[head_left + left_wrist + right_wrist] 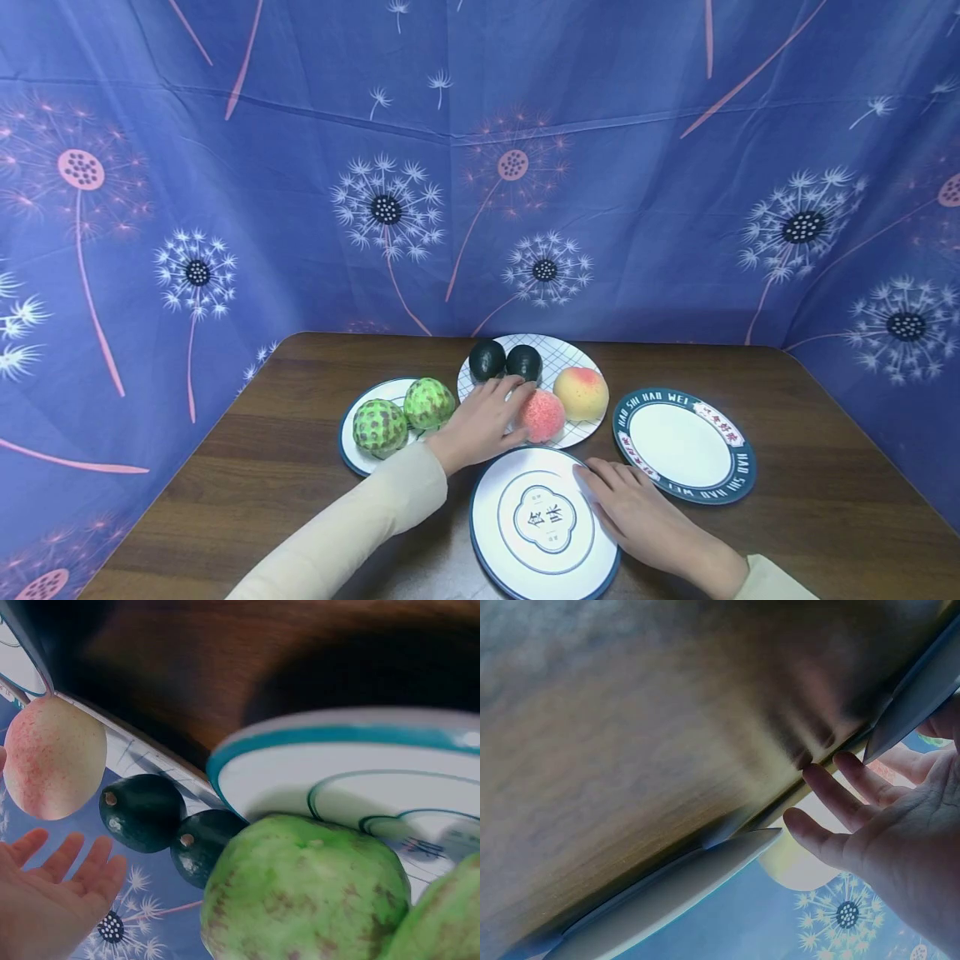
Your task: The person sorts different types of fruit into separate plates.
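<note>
So my left hand point(480, 421) was reaching over the grid-patterned plate point(558, 348) at the back, fingers and thumb spread fairly wide around the pink peach point(543, 415), which sat on that plate's near side. From the left wrist view I could see a bit of a gap between my fingertips and the peach there, so it wasn't a proper grip. The yellow peach point(583, 393) was just to the right of the pink one, and two dark green fruits point(524, 362) sat side by side behind my fingertips. My right hand point(641, 512) was down at the right rim of the white plate point(504, 542) with the blue lettering, the one closest to me, fingers loose and a little apart. Couldn't tell how firmly they touched the rim, if at all. Left of all that, two bumpy green fruits point(380, 427) shared a smaller plate point(392, 389), with my left forearm crossing right beside it. Over on the right was a plate with a dark lettered rim point(680, 446), nothing of mine on it. Everything was on a brown wooden table point(810, 433), with a blue dandelion cloth point(645, 208) hanging behind.
</note>
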A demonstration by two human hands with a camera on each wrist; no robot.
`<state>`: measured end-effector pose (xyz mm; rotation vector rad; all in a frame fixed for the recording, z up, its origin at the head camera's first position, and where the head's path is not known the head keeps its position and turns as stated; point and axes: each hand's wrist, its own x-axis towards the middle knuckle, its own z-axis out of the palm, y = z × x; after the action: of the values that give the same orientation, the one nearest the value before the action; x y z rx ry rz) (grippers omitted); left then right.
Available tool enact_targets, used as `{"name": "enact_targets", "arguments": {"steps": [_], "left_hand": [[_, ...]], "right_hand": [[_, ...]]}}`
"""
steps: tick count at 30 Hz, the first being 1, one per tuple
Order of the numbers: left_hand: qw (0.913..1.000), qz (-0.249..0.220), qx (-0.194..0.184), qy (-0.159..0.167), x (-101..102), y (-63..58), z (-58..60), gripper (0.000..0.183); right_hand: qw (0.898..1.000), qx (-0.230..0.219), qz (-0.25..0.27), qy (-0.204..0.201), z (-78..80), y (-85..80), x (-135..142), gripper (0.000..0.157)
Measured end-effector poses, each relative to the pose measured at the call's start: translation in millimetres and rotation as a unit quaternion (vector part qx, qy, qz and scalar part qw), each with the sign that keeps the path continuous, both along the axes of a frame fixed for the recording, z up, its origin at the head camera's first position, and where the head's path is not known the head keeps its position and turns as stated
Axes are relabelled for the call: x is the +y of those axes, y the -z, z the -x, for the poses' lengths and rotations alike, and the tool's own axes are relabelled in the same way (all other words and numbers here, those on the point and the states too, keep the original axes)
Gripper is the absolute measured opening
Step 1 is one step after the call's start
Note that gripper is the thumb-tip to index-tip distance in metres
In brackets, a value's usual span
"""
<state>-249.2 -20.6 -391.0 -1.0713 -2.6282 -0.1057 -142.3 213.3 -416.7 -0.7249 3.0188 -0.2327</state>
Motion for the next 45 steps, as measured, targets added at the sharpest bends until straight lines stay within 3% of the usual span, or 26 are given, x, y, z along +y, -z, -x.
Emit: {"name": "enact_targets", "arguments": {"steps": [16, 28, 45], "left_hand": [[0.9988, 0.019, 0.035, 0.027, 15, 7.3, 3.4, 0.068], [0.9993, 0.017, 0.018, 0.028, 17, 13.4, 5.0, 0.076], [0.9997, 0.004, 0.008, 0.023, 14, 11.4, 2.0, 0.078]], "right_hand": [[1.000, 0.000, 0.001, -0.002, 1.5, 0.5, 1, 0.053], [1.000, 0.004, -0.003, -0.005, 1.0, 0.0, 1, 0.054], [1.000, -0.001, -0.006, -0.006, 0.4, 0.6, 3, 0.053]]}}
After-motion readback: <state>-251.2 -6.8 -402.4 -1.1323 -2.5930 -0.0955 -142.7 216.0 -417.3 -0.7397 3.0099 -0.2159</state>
